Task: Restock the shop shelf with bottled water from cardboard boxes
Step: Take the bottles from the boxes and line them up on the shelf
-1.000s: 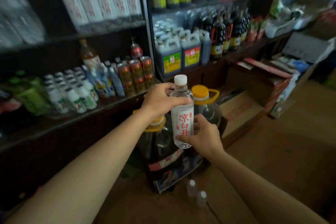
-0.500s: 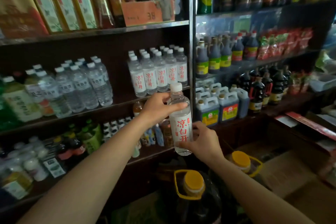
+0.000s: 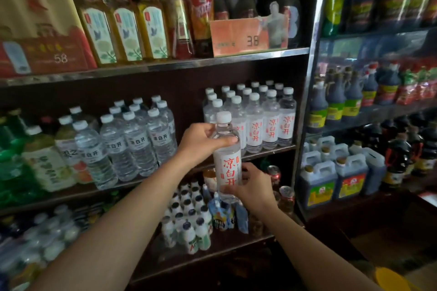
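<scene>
**A:** How do my hands sit?

**B:** Both forearms reach forward and up, bare; your left hand (image 3: 203,140) wraps the shoulder of the bottle (image 3: 227,158), thumb across the front just under the white cap, fingers curled behind; your right hand (image 3: 251,185) cups the base from the right, fingers curled round the lower label; so both are closed round the same bottle, which stands upright between them.

**A:** I see it in front of the shelf (image 3: 267,150), not on it; is that right?

**B:** Yes; it hangs before the shelf edge, its cap level with the red-label row (image 3: 269,123) just behind and right of your left hand.

**A:** Count for me.

**B:** One bottle in hand; in the red-label group I make four along the front and roughly four rows deep, though the back rows show only caps; I cannot give a sure total.

**A:** And left of my left hand?

**B:** The clear bottles (image 3: 139,139) with dark lettering, about a dozen caps showing; below your right hand, small white bottles (image 3: 189,222), too crowded and blurred to count; two cans (image 3: 287,196) right of that hand.
</scene>
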A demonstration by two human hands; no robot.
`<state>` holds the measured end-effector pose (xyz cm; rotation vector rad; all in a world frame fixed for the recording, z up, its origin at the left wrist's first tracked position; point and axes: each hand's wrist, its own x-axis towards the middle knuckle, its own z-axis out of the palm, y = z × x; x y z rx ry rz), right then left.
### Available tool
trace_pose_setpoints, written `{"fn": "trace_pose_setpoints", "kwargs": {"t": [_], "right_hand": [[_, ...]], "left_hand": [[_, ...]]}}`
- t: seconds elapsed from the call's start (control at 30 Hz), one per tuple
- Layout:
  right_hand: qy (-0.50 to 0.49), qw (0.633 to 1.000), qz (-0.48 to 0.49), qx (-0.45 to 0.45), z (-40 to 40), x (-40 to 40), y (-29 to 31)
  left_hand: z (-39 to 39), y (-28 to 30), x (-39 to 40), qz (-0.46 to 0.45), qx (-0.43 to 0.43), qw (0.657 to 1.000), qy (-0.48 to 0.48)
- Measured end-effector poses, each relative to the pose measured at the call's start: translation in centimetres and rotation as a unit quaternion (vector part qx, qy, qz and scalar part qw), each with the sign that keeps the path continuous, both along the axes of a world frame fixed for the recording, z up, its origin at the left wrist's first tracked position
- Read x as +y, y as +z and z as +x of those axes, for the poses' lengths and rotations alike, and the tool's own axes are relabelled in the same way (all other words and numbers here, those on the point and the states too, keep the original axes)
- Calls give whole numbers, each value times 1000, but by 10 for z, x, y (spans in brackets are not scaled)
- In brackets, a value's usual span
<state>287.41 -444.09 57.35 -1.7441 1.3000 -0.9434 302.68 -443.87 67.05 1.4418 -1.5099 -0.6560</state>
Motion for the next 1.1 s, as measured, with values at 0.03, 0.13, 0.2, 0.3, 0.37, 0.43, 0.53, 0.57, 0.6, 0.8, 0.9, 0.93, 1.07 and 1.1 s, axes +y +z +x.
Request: {"fn": "trace_pose_setpoints", "kwargs": {"t": [0.03,0.13,0.2,0.3,0.37,0.43,0.53,0.57,0.6,0.8,0.9,0.93,1.07,1.1], "right_hand": [[2,1000,2,-6,10,-9,0],[5,1000,2,-10,41,-36,-4],[1,1000,8,-9,60,-54,-8],[-14,999,28,-7,87,-80,-15],[-24,999,32,-7,102,-96,-21],[-34,999,31,2,116,-111,-25],[-49,999,15,16,131,-130,-34],[-56,998,10,20,135,-135,-36],[-63,998,4,27,139,-139,-39],[-71,988,-58,121,158,-153,-38],[-82,979,-85,168,168,-165,-36],[-89,976,-88,177,171,-169,-36],[-105,962,-74,240,188,-183,-41],[-108,959,-71,253,192,-187,-42]], "left_hand": [[10,1,-8,4,-1,1000,2],[37,0,-32,25,-4,1000,18],[54,-4,-49,21,-2,1000,23],[69,-12,-72,19,14,999,29],[76,-19,-88,19,12,999,39],[82,-27,-104,18,13,999,50],[90,-35,-124,21,29,997,62],[93,-35,-129,16,38,997,64],[95,-36,-134,12,46,997,65],[103,-43,-158,-22,49,992,110],[102,-45,-177,-24,81,986,145],[101,-45,-184,-27,95,984,151],[102,-47,-206,-49,110,978,172],[103,-48,-210,-50,108,977,174]]}}
